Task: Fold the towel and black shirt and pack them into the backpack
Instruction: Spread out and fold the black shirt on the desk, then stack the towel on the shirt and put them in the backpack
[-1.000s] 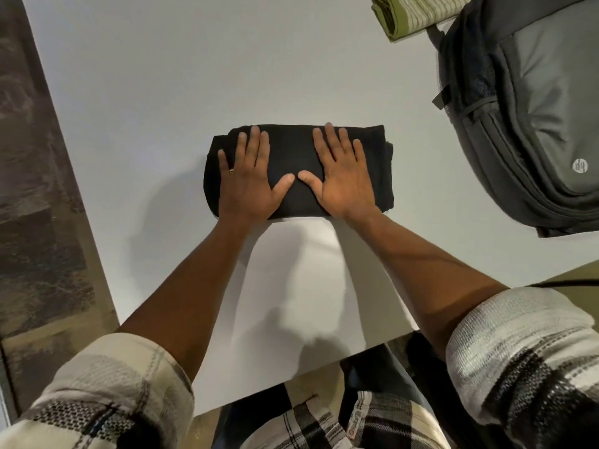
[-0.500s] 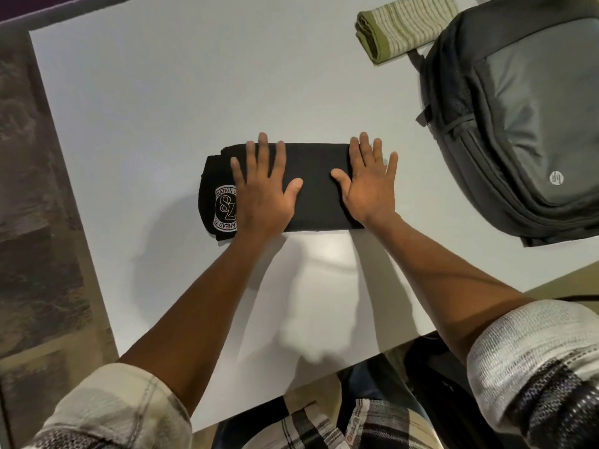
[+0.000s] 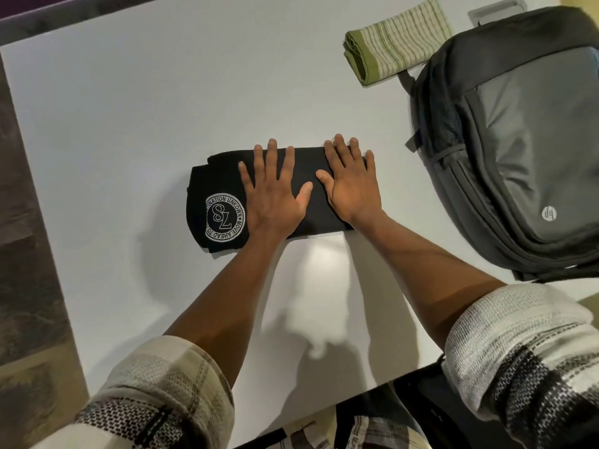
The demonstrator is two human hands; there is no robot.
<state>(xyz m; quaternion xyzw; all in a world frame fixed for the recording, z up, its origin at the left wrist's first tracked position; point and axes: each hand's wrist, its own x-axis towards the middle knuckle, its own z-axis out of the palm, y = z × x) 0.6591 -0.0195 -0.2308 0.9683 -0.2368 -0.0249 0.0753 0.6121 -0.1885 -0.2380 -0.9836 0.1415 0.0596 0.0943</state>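
A smooth white tabletop (image 3: 136,102) carries a folded black shirt with a round white emblem (image 3: 223,205) near its middle, a folded green striped towel (image 3: 393,51) toward the far edge, and a grey-and-black backpack (image 3: 525,150) lying flat, just beside the towel.

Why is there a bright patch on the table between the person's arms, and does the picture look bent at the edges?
Head view: overhead light gives glare on the white table, flanked by arm shadows; the wide lens bows the table's edges; the black shirt under the left hand and right hand is sharp, its logo readable.
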